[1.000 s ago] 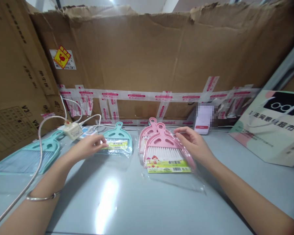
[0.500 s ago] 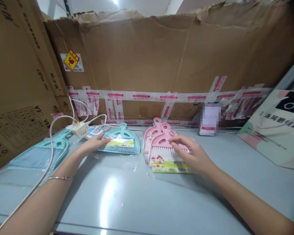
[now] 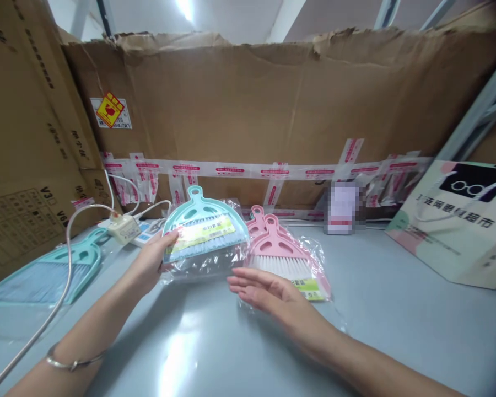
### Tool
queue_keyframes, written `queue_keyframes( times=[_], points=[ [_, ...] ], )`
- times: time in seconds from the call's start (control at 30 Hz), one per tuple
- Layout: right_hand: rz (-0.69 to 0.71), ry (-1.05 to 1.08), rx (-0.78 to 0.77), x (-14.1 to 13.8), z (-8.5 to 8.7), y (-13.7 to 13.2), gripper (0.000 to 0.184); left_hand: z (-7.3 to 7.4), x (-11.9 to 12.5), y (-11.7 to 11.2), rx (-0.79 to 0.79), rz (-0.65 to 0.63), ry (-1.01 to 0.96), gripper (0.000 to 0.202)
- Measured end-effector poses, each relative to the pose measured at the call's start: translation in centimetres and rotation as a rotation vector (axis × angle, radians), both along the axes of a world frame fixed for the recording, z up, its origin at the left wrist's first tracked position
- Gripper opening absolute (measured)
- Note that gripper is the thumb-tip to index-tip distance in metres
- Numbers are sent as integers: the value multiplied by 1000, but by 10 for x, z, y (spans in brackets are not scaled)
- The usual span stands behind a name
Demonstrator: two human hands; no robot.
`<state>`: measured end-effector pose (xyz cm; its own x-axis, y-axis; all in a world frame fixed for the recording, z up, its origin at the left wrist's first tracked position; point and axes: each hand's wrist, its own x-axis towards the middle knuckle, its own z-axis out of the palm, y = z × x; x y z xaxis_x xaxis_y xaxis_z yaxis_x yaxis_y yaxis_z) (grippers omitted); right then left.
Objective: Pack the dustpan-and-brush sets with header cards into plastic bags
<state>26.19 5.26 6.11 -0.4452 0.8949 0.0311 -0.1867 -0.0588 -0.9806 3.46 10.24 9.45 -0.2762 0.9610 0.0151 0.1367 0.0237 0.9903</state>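
In my left hand is a teal dustpan and brush set in clear plastic wrap, gripped at its left edge and lifted off the table, with a yellow-green label across it. My right hand, fingers stretched out and holding nothing, hovers in front of a wrapped pink dustpan and brush set. A second pink dustpan lies partly hidden behind the first. At the far left lies another teal dustpan and brush set.
A white charger with cables sits by a power strip. One white cable runs across the left foreground. Large cardboard boxes stand behind and left. A phone leans at the back; a paper bag stands right.
My left hand has taken hold of the teal set and raised it toward the middle. My right hand has left the pink set and moved left and nearer, fingers straightened.
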Motion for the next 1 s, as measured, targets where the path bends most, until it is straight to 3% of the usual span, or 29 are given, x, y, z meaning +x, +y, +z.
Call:
queue_keyframes(
  times=[0.23,0.4,0.5,0.77,1.0],
  points=[
    [-356,195,27,7,9,5,32,-13,37,-12,-23,31,-337,34],
    [-232,181,-177,0,5,10,31,-33,60,-27,10,-33,-436,43],
    [-235,253,-191,-3,1,12,27,-39,68,-35,43,-136,-462,47],
    [-311,452,-271,1,-2,16,28,-44,69,-37,52,-301,-337,55],
    [-209,506,-259,4,0,15,45,-40,68,-35,49,-295,-333,58]
  ],
)
